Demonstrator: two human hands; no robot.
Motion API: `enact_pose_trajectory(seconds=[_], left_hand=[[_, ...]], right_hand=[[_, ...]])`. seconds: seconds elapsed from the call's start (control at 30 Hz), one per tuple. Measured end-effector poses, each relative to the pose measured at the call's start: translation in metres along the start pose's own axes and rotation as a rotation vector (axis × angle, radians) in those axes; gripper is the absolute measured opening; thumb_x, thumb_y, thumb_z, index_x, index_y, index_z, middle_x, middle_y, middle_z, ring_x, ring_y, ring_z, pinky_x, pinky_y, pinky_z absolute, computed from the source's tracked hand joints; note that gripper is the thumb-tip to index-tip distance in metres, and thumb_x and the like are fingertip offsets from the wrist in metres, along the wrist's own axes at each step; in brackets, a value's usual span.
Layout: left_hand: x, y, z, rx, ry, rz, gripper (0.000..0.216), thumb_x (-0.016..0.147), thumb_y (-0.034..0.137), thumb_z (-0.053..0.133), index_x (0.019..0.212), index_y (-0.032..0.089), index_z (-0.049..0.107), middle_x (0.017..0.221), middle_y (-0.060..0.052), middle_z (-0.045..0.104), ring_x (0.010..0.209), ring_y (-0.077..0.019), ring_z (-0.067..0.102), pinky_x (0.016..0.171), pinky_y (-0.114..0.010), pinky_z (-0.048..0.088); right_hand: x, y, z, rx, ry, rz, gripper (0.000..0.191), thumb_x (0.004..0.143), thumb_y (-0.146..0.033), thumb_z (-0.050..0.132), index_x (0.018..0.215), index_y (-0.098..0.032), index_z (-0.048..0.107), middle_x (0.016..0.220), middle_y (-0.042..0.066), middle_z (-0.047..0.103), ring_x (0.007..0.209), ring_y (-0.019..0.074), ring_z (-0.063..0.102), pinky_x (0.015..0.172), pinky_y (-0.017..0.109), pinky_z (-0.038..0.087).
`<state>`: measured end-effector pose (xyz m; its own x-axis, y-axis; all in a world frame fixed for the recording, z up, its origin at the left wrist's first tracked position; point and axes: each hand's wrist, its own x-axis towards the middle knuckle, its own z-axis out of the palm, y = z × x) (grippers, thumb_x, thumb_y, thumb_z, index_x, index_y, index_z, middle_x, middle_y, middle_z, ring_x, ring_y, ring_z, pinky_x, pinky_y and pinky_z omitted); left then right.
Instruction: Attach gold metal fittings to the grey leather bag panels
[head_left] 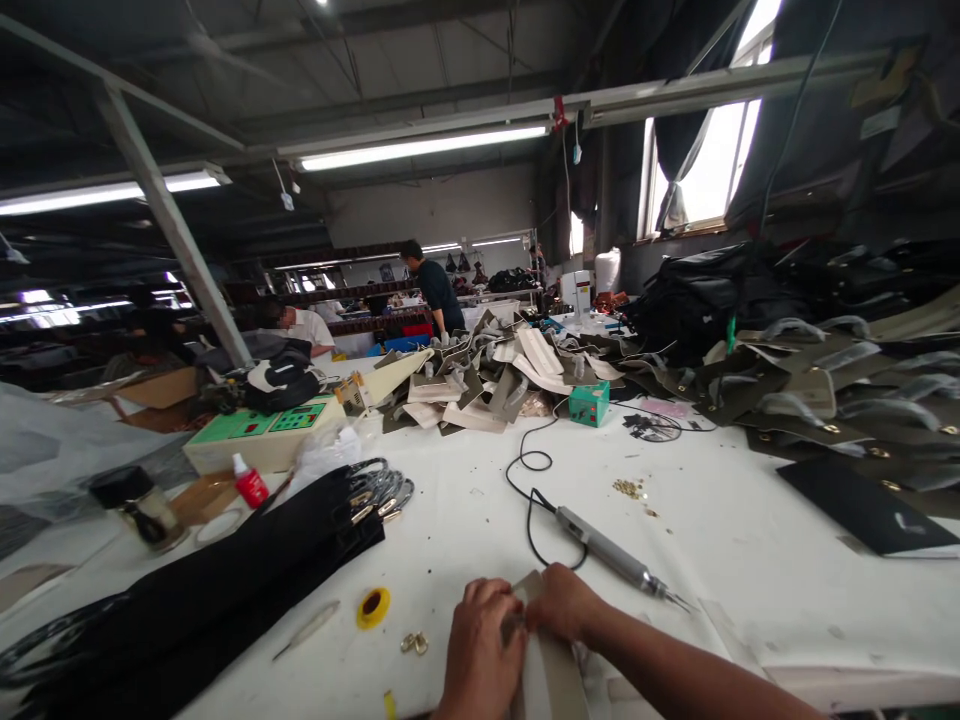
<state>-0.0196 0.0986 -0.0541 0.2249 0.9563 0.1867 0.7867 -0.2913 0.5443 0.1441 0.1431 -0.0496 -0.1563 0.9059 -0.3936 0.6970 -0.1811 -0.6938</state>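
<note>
A beige and olive bag panel (553, 680) stands close in front of me at the table's near edge. My left hand (484, 645) is closed around its left side. My right hand (564, 603) grips its upper part, fingers curled in from the right. Whatever sits between the fingertips is mostly hidden. Just beyond, a grey corded electric screwdriver (607, 555) lies with its tip to the right. To the left are several gold metal rings (414, 643), a yellow roll (384, 600) and a thin pointed tool (307, 628).
Black straps and bag parts (247, 585) cover the left side. A green power box (589, 404) is wired to the screwdriver. Small gold fittings (630, 489) lie at right. Panels (480, 390) heap up behind, handled pieces (840, 390) at right. Co-workers (439, 290) are farther back.
</note>
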Motion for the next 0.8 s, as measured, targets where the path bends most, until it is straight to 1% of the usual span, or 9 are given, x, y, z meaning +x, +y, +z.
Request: enact_pose_trajectory(seconds=[0.07,0.17,0.3,0.43,0.53,0.63,0.7,0.8], left_hand=[[-0.002,-0.001,0.004,-0.042,-0.002,0.013,0.025,0.079,0.016,0.059,0.096,0.023,0.076,0.117,-0.009,0.07,0.117,-0.0266,0.058,0.101,-0.041,0.047],[-0.003,-0.007,0.01,-0.084,0.007,-0.005,0.026,0.08,0.021,0.063,0.101,0.025,0.077,0.121,-0.008,0.07,0.117,-0.0275,0.06,0.103,-0.044,0.047],[0.0,-0.015,0.015,-0.084,0.035,0.009,0.023,0.08,0.026,0.068,0.101,0.026,0.079,0.12,-0.008,0.072,0.117,-0.0294,0.061,0.104,-0.048,0.049],[0.003,-0.026,0.021,-0.046,0.078,0.08,0.021,0.081,0.032,0.07,0.1,0.028,0.079,0.117,-0.005,0.074,0.113,-0.0291,0.064,0.099,-0.047,0.054],[0.007,-0.038,0.028,-0.019,0.135,0.155,0.021,0.081,0.039,0.071,0.099,0.03,0.079,0.112,-0.003,0.075,0.109,-0.0283,0.067,0.096,-0.045,0.057],[0.012,-0.047,0.032,-0.004,0.162,0.205,0.025,0.081,0.046,0.07,0.1,0.032,0.078,0.111,-0.002,0.076,0.107,-0.0289,0.067,0.094,-0.046,0.058],[0.014,-0.049,0.032,-0.003,0.161,0.217,0.028,0.082,0.05,0.068,0.1,0.031,0.078,0.11,-0.003,0.076,0.107,-0.0297,0.067,0.094,-0.047,0.058],[0.014,-0.044,0.029,-0.012,0.14,0.225,0.031,0.084,0.05,0.065,0.101,0.029,0.078,0.111,-0.004,0.076,0.108,-0.0298,0.066,0.095,-0.046,0.056]], right_hand=[[-0.001,-0.003,-0.002,-0.024,0.008,0.049,0.018,0.063,-0.024,0.071,0.079,-0.016,0.068,0.083,0.007,0.075,0.084,0.0278,0.073,0.051,0.023,0.042],[-0.001,-0.006,-0.005,-0.056,0.001,0.093,0.017,0.062,-0.026,0.074,0.075,-0.017,0.067,0.081,0.007,0.074,0.085,0.0287,0.073,0.052,0.023,0.044],[0.003,-0.007,-0.011,-0.069,-0.073,0.125,0.018,0.06,-0.03,0.076,0.069,-0.019,0.065,0.074,0.005,0.073,0.076,0.0284,0.074,0.049,0.024,0.048],[0.003,-0.007,-0.02,-0.071,-0.142,0.121,0.024,0.061,-0.032,0.078,0.058,-0.019,0.058,0.069,0.006,0.072,0.069,0.0276,0.074,0.046,0.025,0.051],[-0.001,-0.007,-0.028,-0.073,-0.142,0.12,0.024,0.064,-0.038,0.076,0.063,-0.018,0.063,0.069,0.006,0.073,0.068,0.0274,0.075,0.046,0.026,0.053],[-0.007,-0.01,-0.033,-0.11,-0.095,0.12,0.031,0.065,-0.047,0.076,0.073,-0.017,0.069,0.072,0.007,0.075,0.072,0.0279,0.075,0.052,0.028,0.056],[-0.01,-0.011,-0.034,-0.14,-0.065,0.113,0.036,0.065,-0.05,0.076,0.078,-0.017,0.072,0.073,0.008,0.075,0.073,0.0274,0.075,0.057,0.029,0.057],[-0.014,-0.011,-0.032,-0.162,-0.025,0.09,0.039,0.067,-0.052,0.075,0.084,-0.017,0.075,0.074,0.006,0.076,0.069,0.0251,0.074,0.058,0.028,0.056]])
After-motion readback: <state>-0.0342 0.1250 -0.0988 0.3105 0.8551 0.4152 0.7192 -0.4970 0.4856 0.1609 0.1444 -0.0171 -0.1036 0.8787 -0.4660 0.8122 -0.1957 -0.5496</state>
